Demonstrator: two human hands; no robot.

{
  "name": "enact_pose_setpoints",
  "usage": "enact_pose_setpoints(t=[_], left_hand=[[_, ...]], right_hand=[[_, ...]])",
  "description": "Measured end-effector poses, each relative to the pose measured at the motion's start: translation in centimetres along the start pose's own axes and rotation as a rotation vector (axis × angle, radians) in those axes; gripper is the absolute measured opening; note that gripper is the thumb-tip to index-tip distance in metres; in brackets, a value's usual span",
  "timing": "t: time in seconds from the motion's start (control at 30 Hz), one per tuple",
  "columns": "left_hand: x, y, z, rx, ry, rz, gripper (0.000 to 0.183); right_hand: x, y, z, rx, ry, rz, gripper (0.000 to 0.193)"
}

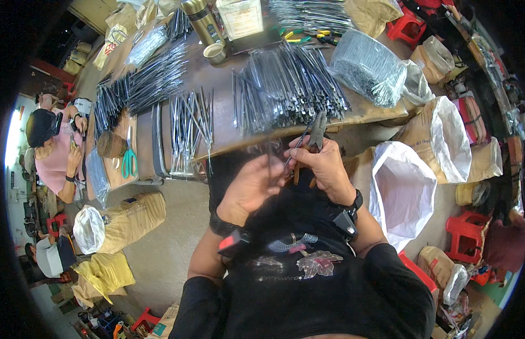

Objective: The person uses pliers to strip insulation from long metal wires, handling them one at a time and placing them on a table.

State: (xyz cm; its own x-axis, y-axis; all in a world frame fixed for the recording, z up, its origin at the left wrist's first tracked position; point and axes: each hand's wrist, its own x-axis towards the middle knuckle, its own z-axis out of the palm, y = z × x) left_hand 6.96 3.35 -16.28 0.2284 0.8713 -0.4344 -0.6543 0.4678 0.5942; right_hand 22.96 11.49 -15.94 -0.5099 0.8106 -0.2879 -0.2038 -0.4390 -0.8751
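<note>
Over my lap, just off the table edge, my right hand (324, 169) is closed around pliers (317, 133) with orange-brown handles, jaws pointing away from me. Its thumb and forefinger also pinch a thin dark strip (297, 144). Close beside it on the left, my left hand (248, 189) is blurred by motion with its fingers curled; a smeared dark line runs by the fingertips, and I cannot tell whether they grip it. A broad pile of thin dark strips with shiny ends (291, 85) lies on the table beyond both hands.
More thin strips (192, 124) lie left of the pile. A plastic-wrapped bundle (368, 68) sits at the right, a gold flask (203, 22) and cup (214, 53) at the back. Teal scissors (129, 161) lie left. An open white-lined sack (401, 192) stands to my right. A person (56, 144) works at far left.
</note>
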Motion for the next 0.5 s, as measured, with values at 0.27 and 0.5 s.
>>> enact_pose_setpoints(t=[0.27, 0.5], left_hand=[[0.2, -0.4, 1.4, 0.240, 0.294, 0.211, 0.011], [-0.4, -0.8, 1.8, 0.727, 0.339, 0.568, 0.015]], right_hand=[[0.0, 1.2, -2.6, 0.460, 0.067, 0.114, 0.026], [-3.2, 1.4, -5.9, 1.030, -0.208, 0.318, 0.038]])
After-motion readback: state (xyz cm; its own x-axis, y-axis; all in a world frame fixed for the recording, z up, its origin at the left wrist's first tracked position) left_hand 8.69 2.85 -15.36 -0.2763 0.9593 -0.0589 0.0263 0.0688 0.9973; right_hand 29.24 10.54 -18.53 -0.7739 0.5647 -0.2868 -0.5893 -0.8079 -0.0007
